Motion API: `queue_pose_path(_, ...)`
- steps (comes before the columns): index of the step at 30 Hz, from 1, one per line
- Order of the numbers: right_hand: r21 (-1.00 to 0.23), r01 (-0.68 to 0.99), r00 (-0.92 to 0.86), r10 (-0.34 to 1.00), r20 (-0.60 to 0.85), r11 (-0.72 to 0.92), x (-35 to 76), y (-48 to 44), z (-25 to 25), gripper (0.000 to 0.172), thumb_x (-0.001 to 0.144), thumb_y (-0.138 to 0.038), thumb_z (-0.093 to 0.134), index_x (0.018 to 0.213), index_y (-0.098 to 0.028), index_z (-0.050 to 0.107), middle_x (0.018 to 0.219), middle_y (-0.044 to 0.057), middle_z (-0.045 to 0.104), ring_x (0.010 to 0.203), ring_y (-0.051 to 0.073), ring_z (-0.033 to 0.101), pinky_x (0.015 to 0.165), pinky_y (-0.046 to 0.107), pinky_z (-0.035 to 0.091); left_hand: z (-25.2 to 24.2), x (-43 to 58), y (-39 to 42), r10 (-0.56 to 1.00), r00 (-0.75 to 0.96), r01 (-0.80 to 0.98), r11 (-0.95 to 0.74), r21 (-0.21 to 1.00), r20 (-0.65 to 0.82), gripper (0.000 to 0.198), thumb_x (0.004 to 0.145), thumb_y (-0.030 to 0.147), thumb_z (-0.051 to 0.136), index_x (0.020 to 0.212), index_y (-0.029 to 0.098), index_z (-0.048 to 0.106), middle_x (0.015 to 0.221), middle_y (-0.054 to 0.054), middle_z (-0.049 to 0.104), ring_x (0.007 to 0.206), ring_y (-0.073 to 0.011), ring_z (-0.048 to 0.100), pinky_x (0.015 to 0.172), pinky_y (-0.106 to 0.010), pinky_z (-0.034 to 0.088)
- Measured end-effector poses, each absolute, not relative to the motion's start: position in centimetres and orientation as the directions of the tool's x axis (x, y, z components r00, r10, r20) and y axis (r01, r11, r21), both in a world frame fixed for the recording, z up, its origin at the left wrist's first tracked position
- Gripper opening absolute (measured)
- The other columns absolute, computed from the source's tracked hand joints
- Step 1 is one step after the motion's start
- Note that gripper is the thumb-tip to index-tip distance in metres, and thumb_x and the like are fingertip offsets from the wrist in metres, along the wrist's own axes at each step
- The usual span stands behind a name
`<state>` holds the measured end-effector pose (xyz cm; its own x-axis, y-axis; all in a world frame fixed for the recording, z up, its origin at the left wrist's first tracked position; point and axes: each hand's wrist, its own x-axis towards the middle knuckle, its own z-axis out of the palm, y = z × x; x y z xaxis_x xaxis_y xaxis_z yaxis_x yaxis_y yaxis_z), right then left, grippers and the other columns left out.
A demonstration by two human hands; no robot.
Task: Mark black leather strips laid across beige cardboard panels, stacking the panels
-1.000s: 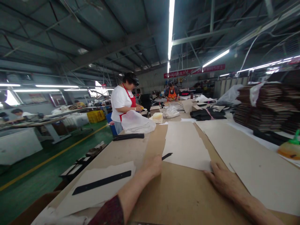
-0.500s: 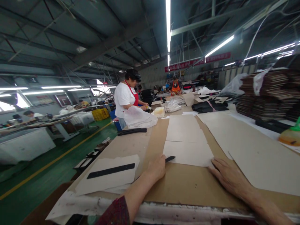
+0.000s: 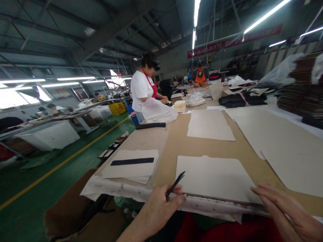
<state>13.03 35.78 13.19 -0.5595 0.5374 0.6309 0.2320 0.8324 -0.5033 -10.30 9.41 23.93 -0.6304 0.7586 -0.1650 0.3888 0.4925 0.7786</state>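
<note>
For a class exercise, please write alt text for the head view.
The left hand holds black strips at the near left corner of a pale sheet on a table; the right hand is at its right edge. Another sheet lies beyond; further off stands a co-worker.

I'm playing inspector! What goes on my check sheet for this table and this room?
Surface: brown table, near edge whitish and stained.
Job's things: near sheet; far sheet beyond it; black strips.
Clutter: sheet pile, dark bar on top; plastic bag farther back.
Hands: left hand grips the black strips; right hand, fingers straight, by near sheet's right corner, touch unclear.
Cables: nothing seen on the table; overhead unclear.
Surroundings: person in white shirt, another in orange apron, green floor.
</note>
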Motion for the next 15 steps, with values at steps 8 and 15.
queue_pose_path(8,-0.624,-0.084,-0.655,0.429,0.622,0.777,6.5,28.5,22.3,0.018,0.097,-0.031,0.053,0.107,-0.028,0.067,0.106,0.002,0.067,0.095,0.013,0.066,0.079,0.019,0.055,23.6,-8.0,13.3,0.883,-0.296,-0.305,0.273,0.912,-0.363,0.050,0.076,0.047,0.078,0.107,0.014,0.060,0.081,-0.005,0.073,0.035,-0.0004,0.026,0.033,-0.019,0.014)
queue_pose_path(15,-0.633,-0.167,-0.692,0.368,0.621,0.756,4.7,27.5,22.2,0.033,0.096,-0.026,0.051,0.128,-0.026,0.062,0.107,0.007,0.062,0.092,0.015,0.064,0.076,0.025,0.058,24.0,-7.0,13.8,0.929,-0.200,-0.238,0.262,0.935,-0.312,0.048,0.074,0.045,0.079,0.108,0.012,0.068,0.079,-0.003,0.070,0.036,0.0004,0.031,0.032,-0.017,0.017)
